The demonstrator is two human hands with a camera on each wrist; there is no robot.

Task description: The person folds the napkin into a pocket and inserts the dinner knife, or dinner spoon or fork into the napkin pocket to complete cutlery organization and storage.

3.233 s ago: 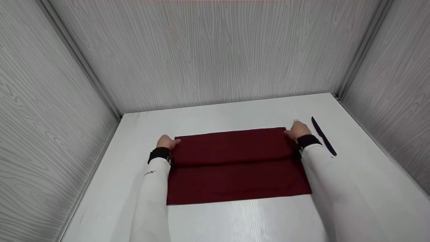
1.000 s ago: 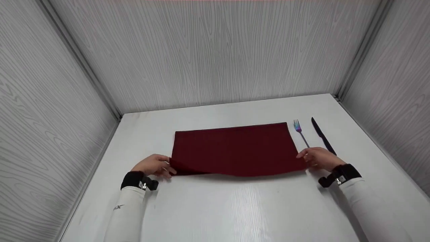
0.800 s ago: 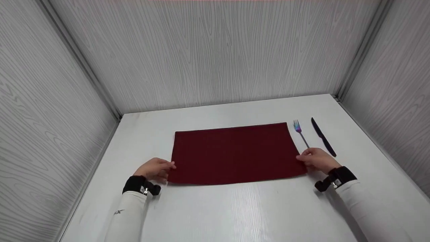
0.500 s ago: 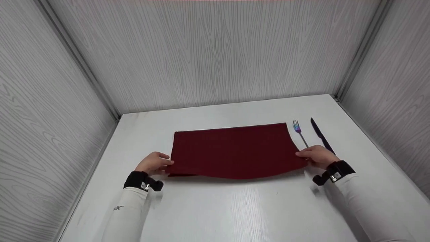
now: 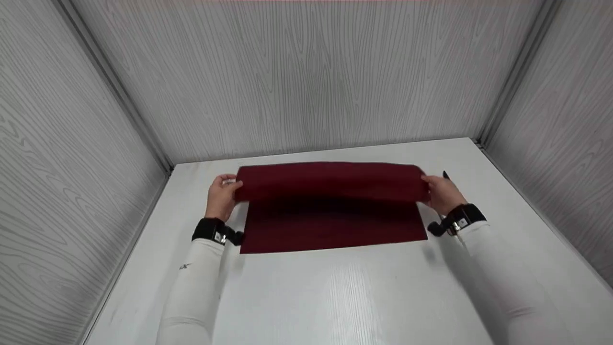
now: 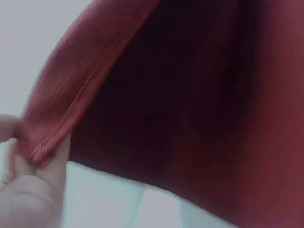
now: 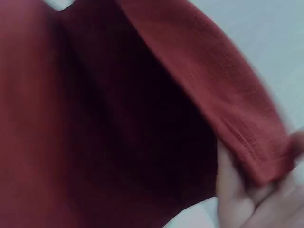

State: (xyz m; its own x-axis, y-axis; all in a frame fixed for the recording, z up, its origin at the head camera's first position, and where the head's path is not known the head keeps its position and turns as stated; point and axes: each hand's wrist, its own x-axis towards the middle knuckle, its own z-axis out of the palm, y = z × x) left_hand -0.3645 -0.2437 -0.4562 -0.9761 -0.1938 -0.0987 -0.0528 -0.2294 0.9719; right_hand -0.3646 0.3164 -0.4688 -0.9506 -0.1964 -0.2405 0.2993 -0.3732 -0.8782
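Observation:
A dark red cloth point(image 5: 330, 235) lies on the white table, its layer facing the far side raised off the surface and curved over. My left hand point(image 5: 221, 197) pinches the left corner of that raised layer. At the opposite corner, my right hand point(image 5: 444, 194) pinches the cloth in the same way. In the left wrist view, thumb and fingers of the left hand point(image 6: 33, 194) hold the hemmed corner. The right wrist view has the right hand point(image 7: 266, 204) gripping the other corner, with a dark hollow under the lifted layer. The lower layer stays flat.
A dark table knife point(image 5: 446, 175) shows only its tip beyond the right hand; the rest of it and the fork are mostly hidden behind the hand and sleeve. Grey wood-grain panels point(image 5: 306, 76) enclose the white table point(image 5: 306, 297) at the back and both sides.
Both hands have moved from the cloth's near edge up and away toward the far side, lifting and carrying its upper layer along. The lower layer is now exposed; the fork has become covered from sight.

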